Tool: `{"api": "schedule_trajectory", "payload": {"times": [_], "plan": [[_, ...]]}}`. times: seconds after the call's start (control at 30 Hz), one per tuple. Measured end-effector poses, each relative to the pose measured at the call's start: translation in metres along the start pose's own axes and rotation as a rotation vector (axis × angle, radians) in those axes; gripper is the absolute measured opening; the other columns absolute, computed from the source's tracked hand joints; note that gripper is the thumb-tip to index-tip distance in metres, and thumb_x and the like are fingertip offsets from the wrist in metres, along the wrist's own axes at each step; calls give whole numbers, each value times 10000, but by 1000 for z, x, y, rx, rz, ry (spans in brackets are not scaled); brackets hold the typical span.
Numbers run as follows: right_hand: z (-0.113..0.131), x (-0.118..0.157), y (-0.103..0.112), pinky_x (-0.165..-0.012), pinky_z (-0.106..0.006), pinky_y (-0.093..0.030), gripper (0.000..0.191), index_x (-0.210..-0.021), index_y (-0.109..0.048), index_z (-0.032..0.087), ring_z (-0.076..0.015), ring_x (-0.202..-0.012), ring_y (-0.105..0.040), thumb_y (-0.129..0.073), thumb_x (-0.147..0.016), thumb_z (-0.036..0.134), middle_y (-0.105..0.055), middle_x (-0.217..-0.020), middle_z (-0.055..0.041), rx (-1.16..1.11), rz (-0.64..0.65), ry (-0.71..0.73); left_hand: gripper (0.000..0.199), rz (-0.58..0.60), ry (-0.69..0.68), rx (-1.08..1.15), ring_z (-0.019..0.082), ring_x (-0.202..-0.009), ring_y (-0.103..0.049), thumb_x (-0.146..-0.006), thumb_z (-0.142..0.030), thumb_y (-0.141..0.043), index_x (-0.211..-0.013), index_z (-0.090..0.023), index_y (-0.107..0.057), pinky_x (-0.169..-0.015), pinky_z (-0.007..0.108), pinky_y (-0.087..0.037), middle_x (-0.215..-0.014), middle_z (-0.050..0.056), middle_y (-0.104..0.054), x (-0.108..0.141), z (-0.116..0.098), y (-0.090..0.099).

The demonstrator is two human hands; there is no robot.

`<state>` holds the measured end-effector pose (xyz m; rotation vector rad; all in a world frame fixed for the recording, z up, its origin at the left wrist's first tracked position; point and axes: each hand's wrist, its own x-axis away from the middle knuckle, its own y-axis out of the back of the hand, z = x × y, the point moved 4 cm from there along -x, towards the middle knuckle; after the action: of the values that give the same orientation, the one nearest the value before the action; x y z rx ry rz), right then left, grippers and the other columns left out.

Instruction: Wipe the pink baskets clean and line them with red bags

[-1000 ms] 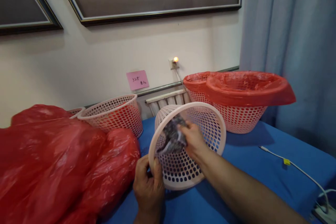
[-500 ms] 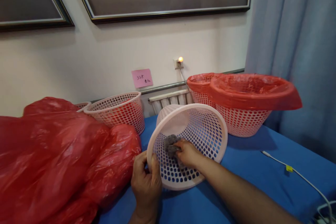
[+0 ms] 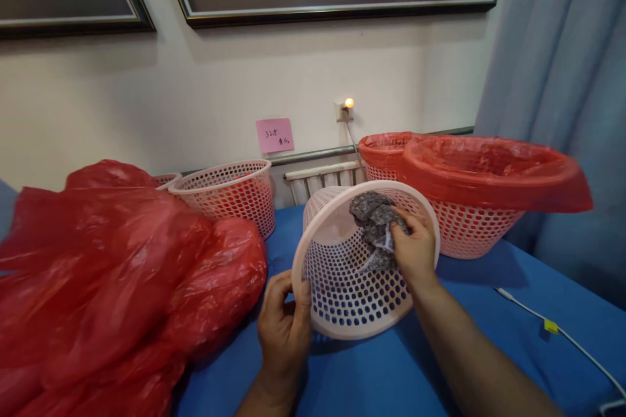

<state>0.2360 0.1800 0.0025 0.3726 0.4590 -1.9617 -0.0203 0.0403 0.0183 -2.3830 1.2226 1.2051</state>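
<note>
A pale pink perforated basket lies tipped on its side, its mouth facing me. My left hand pinches its rim at the lower left, thumb inside the rim. Inside the basket's mouth, my right hand grips a crumpled dark grey cloth near the upper right of the inner wall. Some of the cloth hangs below the fingers.
Crumpled red plastic bags pile up on the left of the blue table. Behind them stands another pink basket. Red-lined baskets stand at the right, with a white cable nearer me.
My right hand and the cloth have moved up and right inside the basket, from its lower left wall. My left hand still holds the rim. The view has shifted slightly.
</note>
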Motion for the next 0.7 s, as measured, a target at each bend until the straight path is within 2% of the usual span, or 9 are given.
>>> {"api": "schedule_trajectory", "payload": {"times": [0.1, 0.17, 0.27, 0.4, 0.47, 0.53, 0.63, 0.67, 0.7], "plan": [[-6, 9, -13, -1235, -567, -399, 443, -1191, -803, 140, -365, -1375, -583, -551, -835, 64, -650, -1438, -203, 504, 289, 24, 153, -40, 13, 8, 159, -845, -716, -997, -354, -680, -957, -214, -728, -707, 237, -623, -951, 27, -722, -3, -2, 2], [-11, 23, -26, -1206, -574, -425, 431, -1102, -830, 117, -391, -1329, -622, -555, -792, 0, -675, -1389, -235, 590, 469, -31, 134, -44, 11, 5, 157, -852, -710, -989, -336, -694, -937, -217, -726, -701, 227, -617, -953, 26, -715, -2, -3, 2], [-9, 57, -53, -1134, -488, -518, 364, -948, -851, 158, -327, -1163, -728, -611, -739, -20, -789, -1162, -168, 487, 644, -82, 108, -18, -1, 1, 155, -852, -701, -990, -307, -694, -939, -222, -735, -696, 216, -614, -958, 31, -712, 1, -6, 0], [12, 94, -75, -963, -377, -621, 350, -1158, -817, 223, -234, -1027, -780, -668, -849, 157, -829, -1117, -63, 94, 818, -177, 111, 28, -32, 11, 150, -820, -695, -991, -270, -683, -908, -229, -743, -626, 195, -602, -957, 31, -709, 4, -7, -2], [24, 88, -66, -914, -421, -636, 401, -1287, -761, 228, -250, -987, -786, -692, -903, 323, -824, -1139, -74, -298, 708, -288, 145, 46, -52, 16, 143, -778, -687, -993, -254, -671, -866, -230, -736, -570, 187, -582, -941, 25, -701, 4, -7, -3], [31, 63, -40, -981, -480, -607, 456, -1308, -746, 238, -270, -1036, -770, -739, -888, 416, -807, -1188, -83, -506, 395, -265, 168, 50, -70, 14, 134, -749, -679, -995, -235, -663, -838, -231, -723, -572, 189, -575, -925, 14, -694, 3, -7, -3], [33, 22, 8, -1180, -503, -461, 329, -1178, -805, 230, -268, -1210, -690, -732, -874, 333, -763, -1255, -84, -175, -135, 107, 192, 29, -95, -7, 122, -754, -667, -986, -203, -675, -796, -229, -689, -649, 197, -571, -907, -2, -688, 3, -9, 0], [29, 13, 15, -1181, -505, -455, 297, -1133, -819, 218, -273, -1206, -681, -690, -880, 303, -749, -1232, -94, -43, -208, 181, 210, 16, -104, -15, 119, -761, -660, -981, -193, -680, -774, -227, -670, -673, 198, -565, -899, -7, -682, 3, -10, 2], [23, 6, 16, -1183, -497, -450, 310, -1132, -820, 206, -276, -1228, -662, -636, -888, 263, -724, -1252, -110, 75, -179, 212, 229, 1, -112, -23, 117, -767, -652, -979, -182, -680, -756, -225, -651, -691, 197, -556, -893, -10, -674, 2, -10, 4]]}}
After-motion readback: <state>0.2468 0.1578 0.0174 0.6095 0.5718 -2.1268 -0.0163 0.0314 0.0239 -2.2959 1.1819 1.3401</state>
